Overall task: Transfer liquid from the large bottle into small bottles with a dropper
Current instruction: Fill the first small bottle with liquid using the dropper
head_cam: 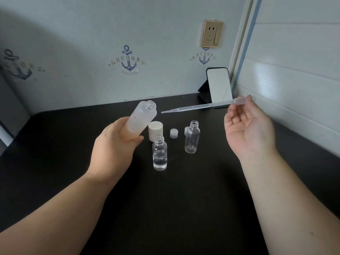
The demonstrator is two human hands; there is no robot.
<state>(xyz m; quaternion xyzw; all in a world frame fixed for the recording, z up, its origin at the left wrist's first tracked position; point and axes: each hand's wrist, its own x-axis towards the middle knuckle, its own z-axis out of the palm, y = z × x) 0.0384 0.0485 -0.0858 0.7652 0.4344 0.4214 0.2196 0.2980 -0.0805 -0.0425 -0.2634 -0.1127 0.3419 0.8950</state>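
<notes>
Grip on the left: the left hand (pixel 115 144) wraps its fingers round the lower body of the large bottle (pixel 139 122), lifted off the dark surface (pixel 55 144) and tilted, probably to bring its open mouth toward the dropper (pixel 202 105). Its long axis runs from near-left up to far-right, mouth far and high. The right hand (pixel 248 126), palm up, pinches the dropper's bulb at the fingertips; the dropper lies almost level, tip pointing left at the bottle's mouth, just short of it. Two uncapped small bottles (pixel 159 153) stand upright between the hands, ready for filling.
</notes>
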